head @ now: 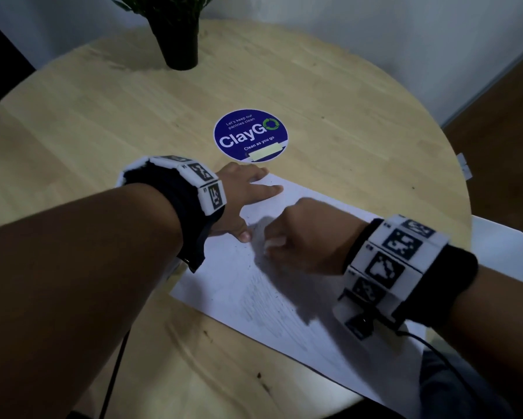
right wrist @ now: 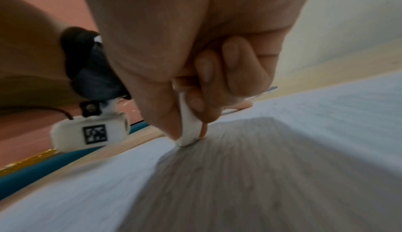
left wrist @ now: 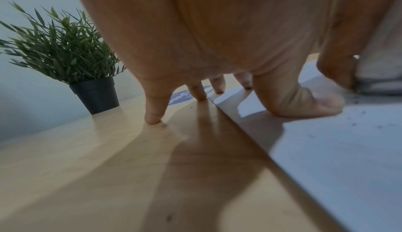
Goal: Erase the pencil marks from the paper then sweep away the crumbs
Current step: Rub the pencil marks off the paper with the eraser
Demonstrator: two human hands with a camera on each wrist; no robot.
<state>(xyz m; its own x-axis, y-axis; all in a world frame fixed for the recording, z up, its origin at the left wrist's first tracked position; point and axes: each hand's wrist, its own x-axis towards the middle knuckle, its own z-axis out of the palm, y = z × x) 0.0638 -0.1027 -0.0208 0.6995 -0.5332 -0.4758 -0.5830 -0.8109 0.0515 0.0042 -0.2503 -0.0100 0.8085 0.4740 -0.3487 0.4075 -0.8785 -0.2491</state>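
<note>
- The left hand [head: 239, 201] lies spread, its thumb and forefinger pressing the paper [head: 272, 291], the other fingertips on the desk [head: 103, 122].
- Just beside its thumb, the right hand [head: 302, 237] pinches a white eraser [right wrist: 189, 129], tip touching the paper.
- Dark crumbs [left wrist: 356, 115] lie between the hands.

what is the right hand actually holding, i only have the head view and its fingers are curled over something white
Observer: A white eraser, pinched between thumb and fingers of the right hand; the right wrist view shows its tip pressed on the paper.
Operator: is the left hand fully on the sheet
Observer: No. In the left wrist view the left hand has its thumb on the paper, while the little finger presses the bare table.
Operator: any crumbs near that thumb
Observer: Yes, dark crumbs lie scattered on the sheet just beside it.
</note>
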